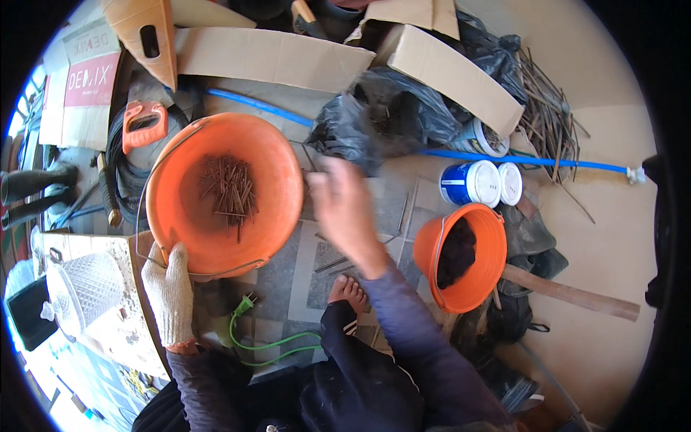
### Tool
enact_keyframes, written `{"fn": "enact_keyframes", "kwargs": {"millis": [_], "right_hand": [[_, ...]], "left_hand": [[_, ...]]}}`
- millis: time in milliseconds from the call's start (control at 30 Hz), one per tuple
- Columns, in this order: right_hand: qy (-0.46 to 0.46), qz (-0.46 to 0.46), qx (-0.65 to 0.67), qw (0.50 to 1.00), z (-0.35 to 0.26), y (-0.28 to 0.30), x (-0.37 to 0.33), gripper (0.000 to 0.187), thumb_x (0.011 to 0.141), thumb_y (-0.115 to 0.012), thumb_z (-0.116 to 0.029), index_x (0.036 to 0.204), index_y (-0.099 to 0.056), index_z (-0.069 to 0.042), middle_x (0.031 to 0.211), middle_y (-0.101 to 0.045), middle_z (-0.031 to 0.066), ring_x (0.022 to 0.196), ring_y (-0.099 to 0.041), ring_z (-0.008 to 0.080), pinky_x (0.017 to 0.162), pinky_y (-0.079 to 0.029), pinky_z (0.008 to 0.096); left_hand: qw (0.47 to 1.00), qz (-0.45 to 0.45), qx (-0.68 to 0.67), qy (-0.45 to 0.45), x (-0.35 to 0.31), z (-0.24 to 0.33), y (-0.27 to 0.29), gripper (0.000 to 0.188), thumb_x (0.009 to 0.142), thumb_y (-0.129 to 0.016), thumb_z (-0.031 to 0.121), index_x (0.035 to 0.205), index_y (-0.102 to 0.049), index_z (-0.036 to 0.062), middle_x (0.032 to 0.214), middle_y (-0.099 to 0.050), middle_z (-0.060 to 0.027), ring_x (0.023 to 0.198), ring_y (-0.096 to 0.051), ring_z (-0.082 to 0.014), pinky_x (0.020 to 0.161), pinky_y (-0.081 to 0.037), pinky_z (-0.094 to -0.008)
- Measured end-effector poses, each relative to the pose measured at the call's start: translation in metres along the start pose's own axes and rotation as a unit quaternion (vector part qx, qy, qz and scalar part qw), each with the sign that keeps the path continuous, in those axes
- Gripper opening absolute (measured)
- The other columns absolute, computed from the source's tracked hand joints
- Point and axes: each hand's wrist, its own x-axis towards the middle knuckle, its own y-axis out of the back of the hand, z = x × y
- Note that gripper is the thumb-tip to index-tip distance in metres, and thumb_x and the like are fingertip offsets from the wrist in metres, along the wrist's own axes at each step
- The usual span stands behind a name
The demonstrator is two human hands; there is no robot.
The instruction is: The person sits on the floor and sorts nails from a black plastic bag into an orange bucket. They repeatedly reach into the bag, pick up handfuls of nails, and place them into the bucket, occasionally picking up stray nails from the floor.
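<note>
My left hand (170, 295), in a pale knitted work glove, grips the near rim of a large orange bucket (281, 165), beside its wire handle. A small heap of rusty nails (229, 189) lies on the bucket's bottom. Just right of the bucket hangs my bare right hand (338, 205), smeared by motion. Whether its fingers hold anything does not show. Below that hand, a few thin dark rods or nails (333, 266) lie on the tiled floor (304, 277). A black plastic bag (353, 119), also blurred, is beyond it.
A smaller orange bucket (425, 248) holding dark material tilts at the right. Near it are white-and-blue tubs (464, 183) and a wooden board (568, 291). Cardboard (273, 57), a blue pipe (533, 158), and an orange-handled saw (144, 128) lie farther off. A green cord (277, 344) runs near my foot.
</note>
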Motion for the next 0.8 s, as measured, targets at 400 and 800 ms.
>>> {"fn": "enact_keyframes", "kwargs": {"millis": [400,800], "right_hand": [[-0.18,-0.049,-0.166,0.968,0.125,0.022,-0.06,0.043,0.087,-0.06,0.002,0.13,-0.056,0.0,0.117,-0.061,0.0274,0.114,-0.057,0.043,0.101,-0.045,0.0493],[0.097,-0.083,-0.248,0.96,0.078,-0.087,0.052,0.061,0.096,-0.068,-0.028,0.148,-0.05,-0.001,0.136,-0.057,0.024,0.126,-0.055,0.0426,0.111,-0.043,0.0502]], "left_hand": [[0.999,0.024,0.02,0.01,0.006,-0.002,0.001,0.03,0.104,-0.062,0.021,0.123,-0.072,0.0001,0.079,-0.066,0.0023,0.058,-0.052,-0.004,0.053,-0.042,-0.0226],[0.993,0.018,-0.034,0.114,0.003,0.005,0.008,0.029,0.102,-0.063,0.016,0.123,-0.072,-0.0021,0.097,-0.071,-0.0004,0.085,-0.06,-0.0069,0.075,-0.05,-0.0249]]}}
